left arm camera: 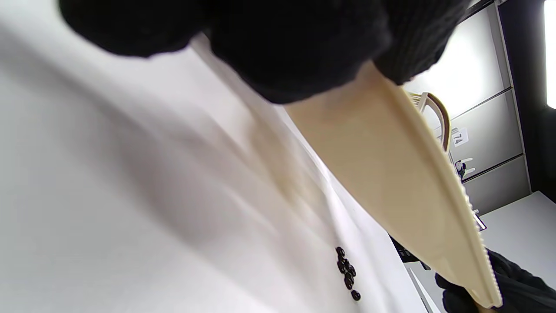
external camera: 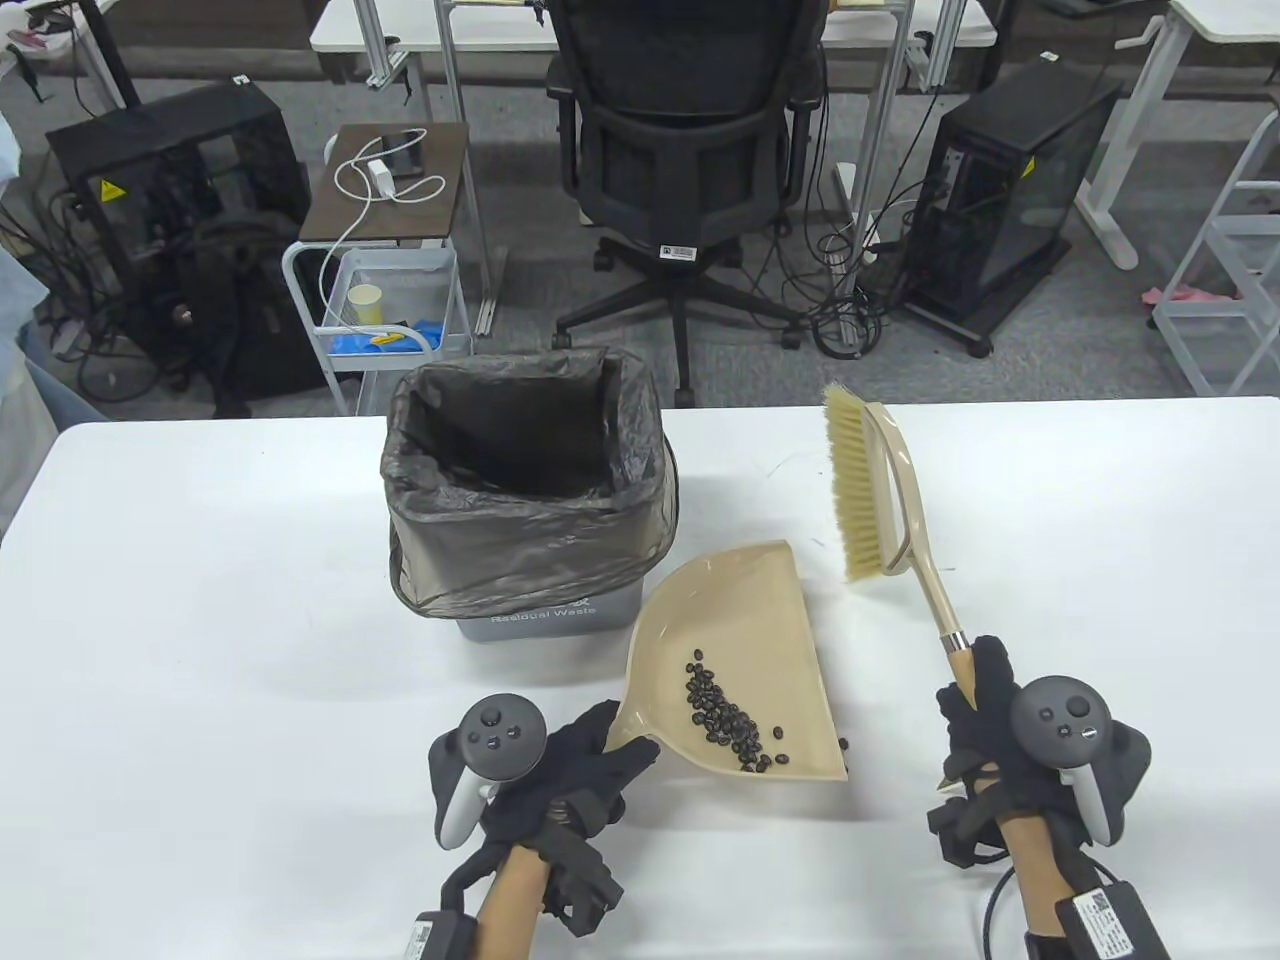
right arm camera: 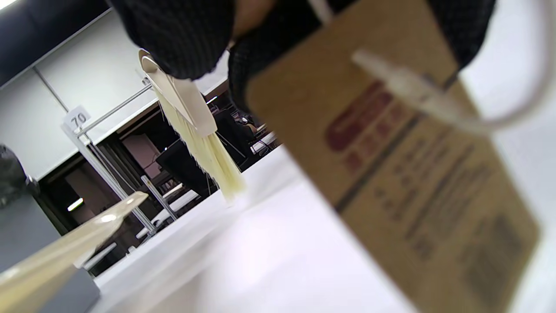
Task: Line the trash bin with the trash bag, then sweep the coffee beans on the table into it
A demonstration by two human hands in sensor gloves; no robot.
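Currently, counts: one bin, one bag, one dustpan, one brush, one heap of beans, two gloved hands.
Bin: grey plastic trash bin (external camera: 540,622) with white lettering, standing on the white worktop (external camera: 200,620), left of centre and toward the far side.
Bag: translucent dark grey plastic trash bag (external camera: 530,500), lining the bin, its edge folded out over the rim and hanging crumpled down the walls.
Dustpan: beige plastic dustpan (external camera: 735,640), just right of the bin's near corner, tilted with its right edge lifted.
Beans: dark brown coffee beans (external camera: 725,718), a loose heap lying in the pan toward its near edge; a few more lie on the worktop just beside that edge.
Left hand (external camera: 575,775): grip clamped on the dustpan's near left corner.
Brush: beige hand brush with pale straw bristles (external camera: 858,490), right of the pan, bristles facing left.
Right hand (external camera: 990,735): grip clamped round the brush's wooden handle end.
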